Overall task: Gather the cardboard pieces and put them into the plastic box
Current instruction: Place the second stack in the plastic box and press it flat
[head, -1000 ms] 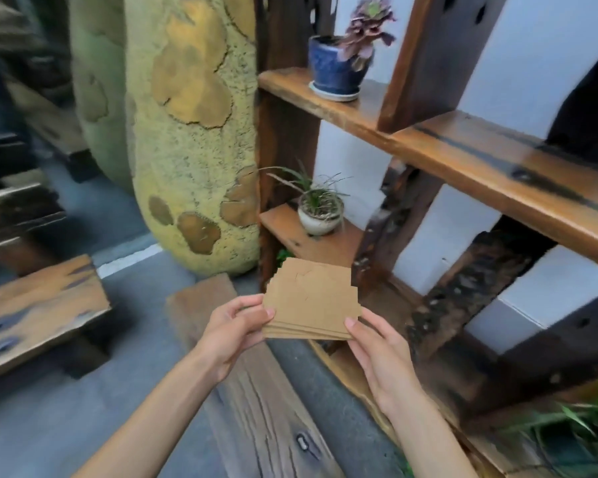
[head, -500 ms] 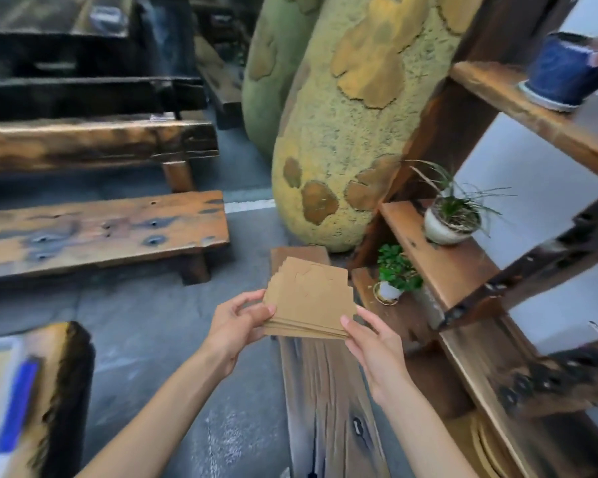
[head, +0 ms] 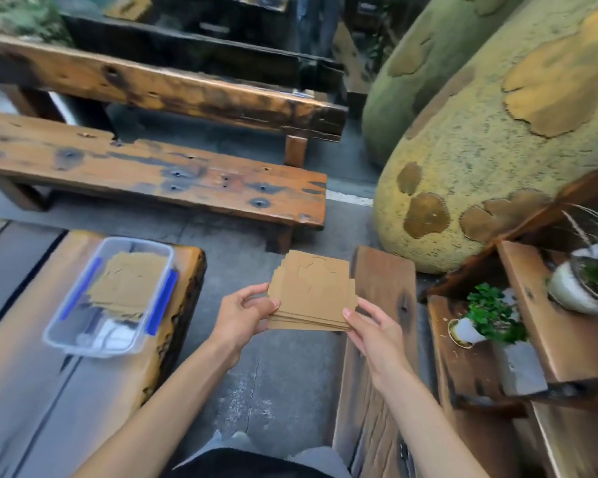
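Observation:
A stack of brown cardboard pieces is held flat in front of me above the grey floor. My left hand grips its left edge and my right hand grips its near right corner. A clear plastic box with blue clips stands on a wooden table at the left, well apart from my hands. Inside it lies another pile of cardboard pieces, over some white items at its near end.
A low wooden plank bench runs under my right hand. Two longer wooden benches stand beyond. A large yellow speckled boulder is at the right, with a wooden shelf of small potted plants beside it.
The view has swung left and down, away from the shelf. The table with the plastic box has come fully into sight. Both hands still hold the stack the same way.

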The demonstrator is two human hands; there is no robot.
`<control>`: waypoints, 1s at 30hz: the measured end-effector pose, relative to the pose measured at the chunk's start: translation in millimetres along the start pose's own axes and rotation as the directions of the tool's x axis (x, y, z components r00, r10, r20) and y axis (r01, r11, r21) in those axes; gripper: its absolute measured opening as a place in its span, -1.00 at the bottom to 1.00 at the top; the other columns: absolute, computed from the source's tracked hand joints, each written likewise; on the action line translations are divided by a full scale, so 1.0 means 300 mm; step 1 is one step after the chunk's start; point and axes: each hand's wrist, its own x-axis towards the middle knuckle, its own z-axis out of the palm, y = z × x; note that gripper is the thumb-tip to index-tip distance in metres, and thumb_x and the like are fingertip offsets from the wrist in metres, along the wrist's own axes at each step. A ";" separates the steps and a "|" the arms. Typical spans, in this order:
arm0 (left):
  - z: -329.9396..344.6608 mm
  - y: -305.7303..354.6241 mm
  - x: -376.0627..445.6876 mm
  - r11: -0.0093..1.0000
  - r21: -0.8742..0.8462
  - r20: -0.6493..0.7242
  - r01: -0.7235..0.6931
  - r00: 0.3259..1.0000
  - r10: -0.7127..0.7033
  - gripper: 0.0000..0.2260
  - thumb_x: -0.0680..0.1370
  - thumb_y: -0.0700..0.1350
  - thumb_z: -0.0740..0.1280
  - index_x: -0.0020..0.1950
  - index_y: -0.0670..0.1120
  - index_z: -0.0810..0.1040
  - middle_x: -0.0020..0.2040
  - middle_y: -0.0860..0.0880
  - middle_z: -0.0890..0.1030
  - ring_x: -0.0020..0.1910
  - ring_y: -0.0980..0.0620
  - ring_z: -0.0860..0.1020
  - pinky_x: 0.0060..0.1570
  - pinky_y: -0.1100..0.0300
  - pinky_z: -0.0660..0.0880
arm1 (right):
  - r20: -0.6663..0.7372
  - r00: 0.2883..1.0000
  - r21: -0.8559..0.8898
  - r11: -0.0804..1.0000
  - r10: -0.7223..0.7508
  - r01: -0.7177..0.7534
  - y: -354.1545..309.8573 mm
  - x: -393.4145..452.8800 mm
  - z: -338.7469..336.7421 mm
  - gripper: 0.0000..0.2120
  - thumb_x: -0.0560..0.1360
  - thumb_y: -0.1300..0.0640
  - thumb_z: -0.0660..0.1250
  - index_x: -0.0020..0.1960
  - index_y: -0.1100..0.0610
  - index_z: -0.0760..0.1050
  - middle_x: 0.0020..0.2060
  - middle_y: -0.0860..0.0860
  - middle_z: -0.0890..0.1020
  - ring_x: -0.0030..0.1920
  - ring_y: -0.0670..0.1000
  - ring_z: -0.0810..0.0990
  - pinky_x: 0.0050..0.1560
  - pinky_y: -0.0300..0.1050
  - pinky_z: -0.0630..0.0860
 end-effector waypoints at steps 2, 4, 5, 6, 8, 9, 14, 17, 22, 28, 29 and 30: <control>-0.108 -0.014 -0.002 1.000 -0.023 -0.067 -0.015 0.998 0.014 -0.67 0.51 -0.26 0.49 0.26 -0.09 0.63 -0.03 -0.07 0.78 -0.03 0.03 0.72 0.02 0.06 0.66 | 0.054 0.998 -0.065 0.998 0.010 -0.007 0.024 0.010 0.107 -0.64 0.51 0.21 0.50 0.28 0.06 0.58 -0.11 -0.10 0.78 -0.07 -0.21 0.73 0.03 -0.23 0.55; -0.183 -0.022 -0.006 0.999 -0.037 -0.117 -0.029 0.993 0.024 -0.71 0.51 -0.25 0.49 0.21 -0.04 0.63 -0.20 0.06 0.78 -0.22 0.19 0.71 -0.21 0.23 0.62 | 0.090 0.996 -0.101 0.995 0.016 -0.007 0.037 0.024 0.186 -0.65 0.50 0.22 0.50 0.27 0.07 0.58 -0.18 -0.15 0.77 -0.13 -0.23 0.73 0.03 -0.25 0.55; -0.216 -0.026 -0.008 0.999 -0.043 -0.140 -0.030 0.990 0.024 -0.72 0.52 -0.25 0.49 0.19 -0.03 0.63 -0.25 0.11 0.77 -0.27 0.24 0.69 -0.24 0.25 0.60 | 0.111 0.994 -0.122 0.993 0.019 -0.006 0.044 0.028 0.221 -0.65 0.50 0.23 0.50 0.27 0.08 0.58 -0.20 -0.16 0.77 -0.14 -0.24 0.72 -0.01 -0.28 0.55; -0.249 -0.029 -0.009 0.998 -0.052 -0.167 -0.035 0.986 0.026 -0.72 0.52 -0.25 0.49 0.19 -0.03 0.62 -0.27 0.14 0.76 -0.29 0.25 0.69 -0.22 0.22 0.59 | 0.135 0.991 -0.148 0.989 0.016 0.004 0.045 0.034 0.257 -0.65 0.50 0.23 0.49 0.26 0.08 0.58 -0.22 -0.18 0.76 -0.16 -0.24 0.72 -0.08 -0.34 0.55; -0.314 -0.036 -0.014 0.996 -0.077 -0.227 -0.044 0.973 0.025 -0.69 0.51 -0.25 0.50 0.22 -0.02 0.60 -0.28 0.13 0.75 -0.26 0.20 0.68 -0.16 0.15 0.59 | 0.191 0.981 -0.208 0.978 0.018 0.023 0.047 0.042 0.329 -0.65 0.51 0.25 0.49 0.27 0.10 0.57 -0.23 -0.16 0.77 -0.17 -0.25 0.72 -0.20 -0.43 0.53; -0.348 -0.035 -0.020 0.994 -0.099 -0.261 -0.052 0.965 0.025 -0.66 0.51 -0.26 0.50 0.24 -0.02 0.59 -0.27 0.11 0.75 -0.24 0.17 0.66 -0.13 0.12 0.58 | 0.224 0.974 -0.238 0.971 0.030 0.025 0.048 0.050 0.373 -0.64 0.51 0.26 0.48 0.29 0.13 0.57 -0.21 -0.13 0.77 -0.17 -0.25 0.72 -0.21 -0.44 0.53; -0.466 -0.053 -0.029 0.987 -0.153 -0.366 -0.057 0.930 -0.003 -0.60 0.52 -0.27 0.48 0.34 -0.10 0.54 -0.19 0.04 0.72 -0.14 0.09 0.65 -0.13 0.12 0.60 | 0.364 0.928 -0.362 0.930 0.074 0.068 0.042 0.083 0.532 -0.63 0.52 0.28 0.46 0.32 0.18 0.57 -0.06 -0.05 0.77 -0.14 -0.24 0.72 -0.12 -0.42 0.55; -0.531 -0.055 -0.031 0.990 -0.140 -0.444 -0.036 0.896 -0.030 -0.62 0.53 -0.28 0.47 0.35 -0.14 0.57 -0.09 -0.03 0.68 -0.13 0.08 0.64 -0.13 0.15 0.61 | 0.447 0.889 -0.433 0.894 0.100 0.117 0.038 0.114 0.649 -0.65 0.51 0.30 0.45 0.29 0.18 0.58 -0.12 -0.07 0.78 -0.11 -0.22 0.72 0.02 -0.31 0.56; -0.627 -0.053 0.003 0.991 -0.132 -0.577 -0.019 0.814 -0.061 -0.60 0.53 -0.27 0.47 0.36 -0.18 0.53 0.13 -0.27 0.68 -0.05 0.00 0.65 -0.17 0.22 0.60 | 0.539 0.830 -0.534 0.821 0.147 0.202 0.037 0.184 0.861 -0.68 0.50 0.32 0.45 0.24 0.20 0.60 -0.14 -0.05 0.75 -0.23 -0.28 0.69 -0.06 -0.27 0.53; -0.716 -0.042 0.104 0.987 -0.162 -0.705 0.015 0.698 -0.126 -0.61 0.52 -0.26 0.48 0.33 -0.18 0.53 0.10 -0.16 0.65 -0.06 0.01 0.66 -0.19 0.25 0.61 | 0.608 0.764 -0.651 0.685 0.214 0.326 0.031 0.290 1.131 -0.71 0.50 0.38 0.43 0.21 0.25 0.55 -0.19 -0.05 0.62 -0.23 -0.18 0.58 -0.27 -0.52 0.47; -0.729 -0.043 0.125 0.986 -0.165 -0.721 0.024 0.679 -0.137 -0.61 0.51 -0.26 0.49 0.32 -0.17 0.54 0.11 -0.13 0.64 -0.06 0.01 0.66 -0.14 0.21 0.64 | 0.620 0.753 -0.664 0.659 0.221 0.353 0.031 0.306 1.173 -0.71 0.50 0.37 0.43 0.21 0.24 0.55 -0.19 -0.06 0.61 -0.22 -0.19 0.57 -0.28 -0.52 0.46; -0.739 -0.044 0.146 0.985 -0.166 -0.737 0.038 0.659 -0.150 -0.60 0.50 -0.25 0.51 0.32 -0.17 0.54 0.12 -0.11 0.64 -0.03 -0.01 0.67 -0.06 0.12 0.66 | 0.634 0.738 -0.676 0.631 0.232 0.382 0.031 0.325 1.212 -0.70 0.50 0.36 0.43 0.22 0.25 0.56 -0.17 -0.04 0.61 -0.20 -0.16 0.58 -0.23 -0.50 0.48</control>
